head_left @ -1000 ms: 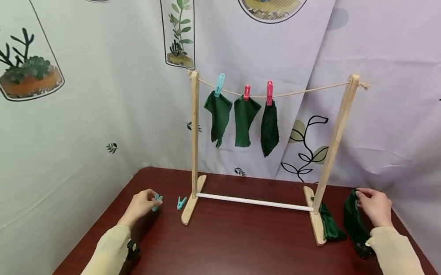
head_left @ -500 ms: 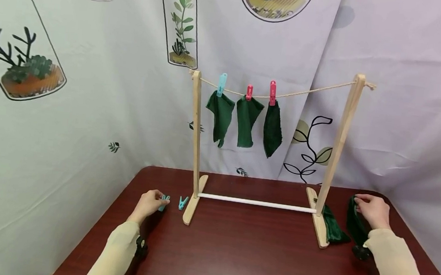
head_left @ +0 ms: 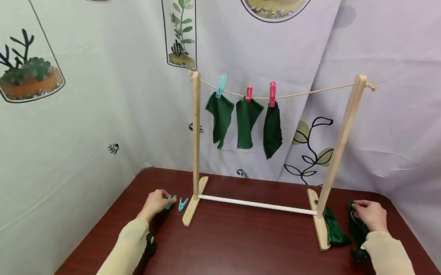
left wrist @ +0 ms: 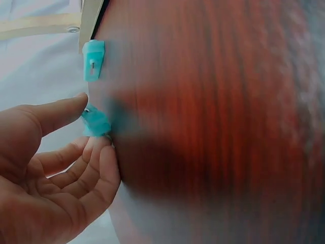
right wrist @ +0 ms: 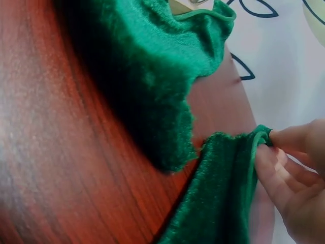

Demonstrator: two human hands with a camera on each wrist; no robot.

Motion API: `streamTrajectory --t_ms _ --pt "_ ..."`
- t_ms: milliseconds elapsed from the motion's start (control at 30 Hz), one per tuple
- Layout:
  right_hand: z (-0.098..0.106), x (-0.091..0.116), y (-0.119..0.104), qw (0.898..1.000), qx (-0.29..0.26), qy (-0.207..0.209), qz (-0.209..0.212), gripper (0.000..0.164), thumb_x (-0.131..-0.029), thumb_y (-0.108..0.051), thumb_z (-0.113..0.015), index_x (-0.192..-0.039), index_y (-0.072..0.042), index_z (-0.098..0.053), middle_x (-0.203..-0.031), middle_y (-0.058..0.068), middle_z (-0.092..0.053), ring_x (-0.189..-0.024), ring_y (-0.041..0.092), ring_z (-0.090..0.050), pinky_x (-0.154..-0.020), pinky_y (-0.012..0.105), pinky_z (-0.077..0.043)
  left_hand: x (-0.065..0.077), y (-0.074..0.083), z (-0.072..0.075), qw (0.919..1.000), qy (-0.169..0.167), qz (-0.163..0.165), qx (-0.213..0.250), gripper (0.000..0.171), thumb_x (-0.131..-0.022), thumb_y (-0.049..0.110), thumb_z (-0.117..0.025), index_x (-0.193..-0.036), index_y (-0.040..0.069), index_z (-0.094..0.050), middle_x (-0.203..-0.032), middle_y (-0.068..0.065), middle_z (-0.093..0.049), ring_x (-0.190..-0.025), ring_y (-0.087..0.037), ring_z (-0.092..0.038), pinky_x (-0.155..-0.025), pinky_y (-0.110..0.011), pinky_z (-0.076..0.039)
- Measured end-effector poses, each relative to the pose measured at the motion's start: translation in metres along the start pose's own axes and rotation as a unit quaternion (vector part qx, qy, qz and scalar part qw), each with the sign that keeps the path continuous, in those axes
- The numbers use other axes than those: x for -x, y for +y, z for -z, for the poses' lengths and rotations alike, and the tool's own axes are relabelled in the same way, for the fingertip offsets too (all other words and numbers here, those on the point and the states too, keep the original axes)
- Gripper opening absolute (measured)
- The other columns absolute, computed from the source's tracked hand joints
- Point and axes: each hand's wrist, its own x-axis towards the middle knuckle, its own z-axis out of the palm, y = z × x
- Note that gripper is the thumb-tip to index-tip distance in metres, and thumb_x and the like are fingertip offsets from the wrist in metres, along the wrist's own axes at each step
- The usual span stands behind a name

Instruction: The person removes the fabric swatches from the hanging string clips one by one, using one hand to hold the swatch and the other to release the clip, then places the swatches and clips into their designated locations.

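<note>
My left hand [head_left: 156,203] pinches a turquoise clothespin [left wrist: 96,123] between thumb and fingertips, close over the table's left side. Right beside it a second turquoise clothespin [head_left: 183,204] lies by the rack's left foot. On the far right, my right hand [head_left: 372,215] pinches the upper edge of a green velvet cloth [right wrist: 216,193], which hangs down from the fingers toward the tabletop. Another green velvet cloth [head_left: 336,228] lies against the rack's right foot; in the right wrist view this cloth [right wrist: 152,61] fills the upper middle.
A wooden rack [head_left: 339,144] carries a sagging rope [head_left: 312,90]. Three green cloths [head_left: 247,124] hang there, one under a turquoise clothespin [head_left: 220,86] and two under red clothespins [head_left: 272,94]. A white rod [head_left: 258,204] joins the feet. Behind the dark red table [head_left: 249,255] hangs a printed curtain [head_left: 86,120].
My left hand has moved right with its clothespin, nearer the one lying on the table. My right hand has come slightly lower and nearer with the velvet cloth.
</note>
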Motion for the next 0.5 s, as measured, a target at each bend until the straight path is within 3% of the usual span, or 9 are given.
streamTrajectory --t_ms 200,500 --pt "-0.0006 0.0009 0.0016 1.0 0.003 -0.008 -0.013 0.035 -0.098 -0.009 -0.058 -0.114 0.022 -0.062 -0.08 0.021 -0.074 -0.062 0.013 -0.07 -0.091 0.064 -0.046 0.0004 0.0038 -0.0034 1.0 0.002 -0.005 -0.005 0.025 -0.092 0.016 -0.074 -0.096 -0.005 -0.062 -0.087 -0.015 -0.061 -0.068 -0.023 -0.052 -0.06 -0.035 -0.044" --pt "-0.0039 0.0019 0.0041 1.0 0.014 -0.014 -0.01 0.034 -0.095 -0.009 -0.06 -0.113 0.02 -0.064 -0.08 0.019 -0.074 -0.065 0.013 -0.069 -0.083 0.059 -0.051 -0.0017 0.0081 -0.0037 0.9998 0.005 0.018 -0.011 0.026 -0.091 0.018 -0.075 -0.091 -0.001 -0.057 -0.079 -0.011 -0.055 -0.066 -0.021 -0.048 -0.059 -0.033 -0.04"
